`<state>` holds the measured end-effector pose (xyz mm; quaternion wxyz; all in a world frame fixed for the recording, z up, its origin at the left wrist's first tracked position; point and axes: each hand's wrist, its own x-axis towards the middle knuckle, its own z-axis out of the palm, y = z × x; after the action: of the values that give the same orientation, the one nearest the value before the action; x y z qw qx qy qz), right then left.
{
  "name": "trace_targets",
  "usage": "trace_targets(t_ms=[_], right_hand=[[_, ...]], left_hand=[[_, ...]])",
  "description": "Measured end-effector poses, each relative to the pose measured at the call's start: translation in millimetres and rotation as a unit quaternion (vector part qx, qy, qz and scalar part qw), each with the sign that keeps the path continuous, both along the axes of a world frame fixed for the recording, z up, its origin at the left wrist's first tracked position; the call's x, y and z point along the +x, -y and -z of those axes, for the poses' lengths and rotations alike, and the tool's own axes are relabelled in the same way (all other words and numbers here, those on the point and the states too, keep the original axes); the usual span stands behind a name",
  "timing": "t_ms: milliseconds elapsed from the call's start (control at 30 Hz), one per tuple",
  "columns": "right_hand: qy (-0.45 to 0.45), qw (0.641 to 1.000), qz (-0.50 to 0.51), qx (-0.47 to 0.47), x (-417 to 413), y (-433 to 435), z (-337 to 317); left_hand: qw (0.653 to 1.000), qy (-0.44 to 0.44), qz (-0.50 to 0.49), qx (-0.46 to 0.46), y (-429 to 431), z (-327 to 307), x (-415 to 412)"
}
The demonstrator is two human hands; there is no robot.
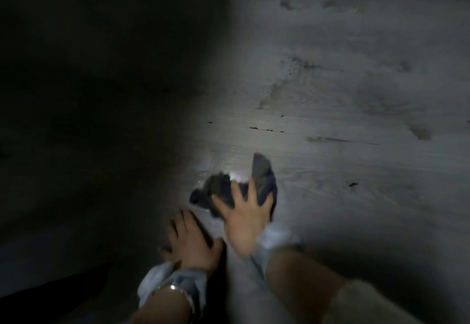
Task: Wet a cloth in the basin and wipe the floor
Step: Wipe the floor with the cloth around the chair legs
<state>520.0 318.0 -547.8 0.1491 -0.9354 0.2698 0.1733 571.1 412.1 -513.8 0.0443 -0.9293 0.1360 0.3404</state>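
A dark blue-grey cloth (pixel 262 173) lies crumpled on the grey floor (pixel 343 110), under a bright wet patch of light. My right hand (pixel 244 216) presses flat on the cloth's near edge with its fingers spread. My left hand (pixel 190 239) rests flat on the floor just left of it, fingers apart, holding nothing. The view is blurred. No basin is in sight.
The floor shows dark stains, small black specks and a thin crack line across the middle. The whole left side is in deep shadow and nothing can be made out there. Pale rolled sleeves cover both wrists, with a bracelet on the left.
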Motion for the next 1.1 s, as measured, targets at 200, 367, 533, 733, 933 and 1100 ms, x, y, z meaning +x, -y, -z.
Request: trace_targets(t_ms=[200, 367, 533, 733, 933, 1100], right_hand=[[0.077, 0.997, 0.007, 0.015, 34.0, 5.0, 12.0], [0.000, 0.997, 0.073, 0.032, 116.8, 63.8, 25.2], [-0.023, 0.998, 0.041, 0.049, 97.4, 63.4, 23.8], [-0.039, 0.999, 0.011, 0.005, -41.5, 16.9, -12.8], [-0.091, 0.995, 0.047, 0.015, -112.3, 36.1, -9.5], [-0.061, 0.981, 0.172, 0.061, -66.0, 145.1, -6.8]], left_hand=[[0.999, 0.002, 0.045, 0.013, -16.4, 11.6, 1.7], [0.999, 0.010, 0.045, 0.001, -16.5, 16.8, 8.2], [0.999, 0.004, 0.044, 0.006, -8.2, 11.5, 8.4], [0.995, 0.017, 0.093, -0.009, 14.0, 0.5, -16.9], [0.986, -0.066, 0.132, -0.077, 40.2, -1.2, -34.4], [0.978, -0.097, 0.171, -0.067, 77.5, 8.0, -35.2]])
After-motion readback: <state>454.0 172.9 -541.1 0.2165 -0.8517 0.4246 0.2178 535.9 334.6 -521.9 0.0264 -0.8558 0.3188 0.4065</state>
